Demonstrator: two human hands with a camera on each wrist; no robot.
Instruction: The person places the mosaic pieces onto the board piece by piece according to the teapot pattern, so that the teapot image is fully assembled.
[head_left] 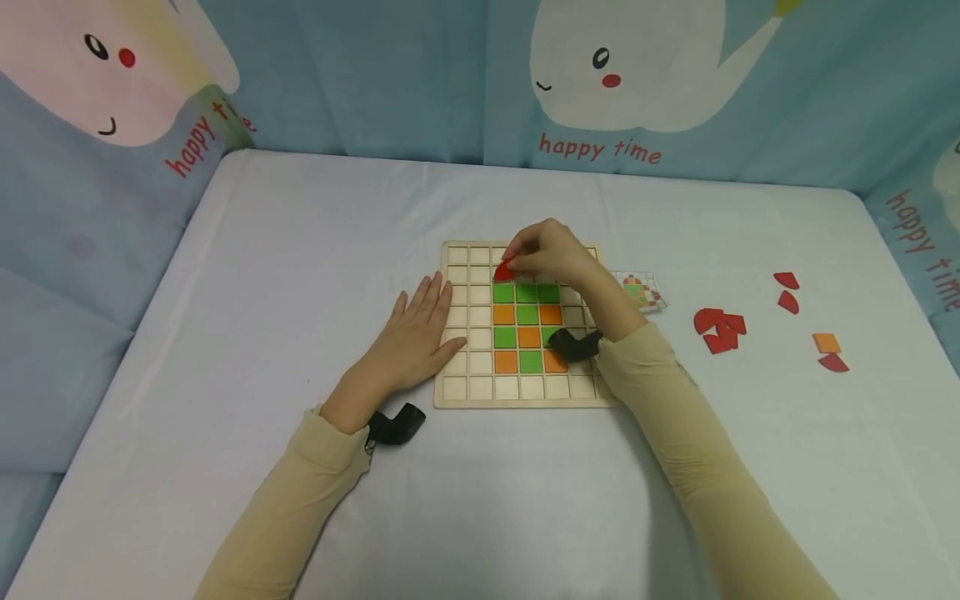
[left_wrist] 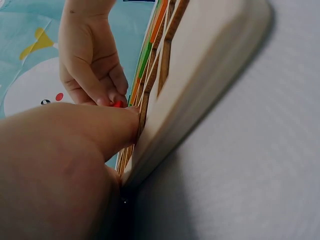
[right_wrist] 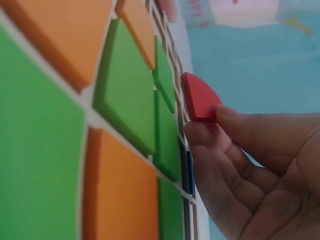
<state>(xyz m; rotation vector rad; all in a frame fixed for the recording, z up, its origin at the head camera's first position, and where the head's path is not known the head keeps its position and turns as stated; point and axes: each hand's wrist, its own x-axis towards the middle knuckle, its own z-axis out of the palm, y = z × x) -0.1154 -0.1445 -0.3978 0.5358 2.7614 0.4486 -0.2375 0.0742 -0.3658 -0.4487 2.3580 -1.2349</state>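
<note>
A wooden grid board (head_left: 480,387) lies on the white table with green tiles (head_left: 527,293) and orange tiles (head_left: 528,337) in its middle cells. Between thumb and fingers, my right hand (head_left: 551,250) pinches a red quarter-round tile (right_wrist: 202,100) just beyond the top green row. In the right wrist view this tile is tilted, close over the board's far cells. My left hand (head_left: 412,337) lies flat with fingers spread, its fingertips and thumb at the board's left edge. The right forearm hides part of the board's right side.
Right of the board, partly behind the right arm, lies a printed pattern card (head_left: 645,287). Several red tiles (head_left: 707,319) form a loose pile. Farther right are two red tiles (head_left: 787,281) and an orange tile (head_left: 827,342) touching another red one. A blue curtain (head_left: 420,83) borders the table.
</note>
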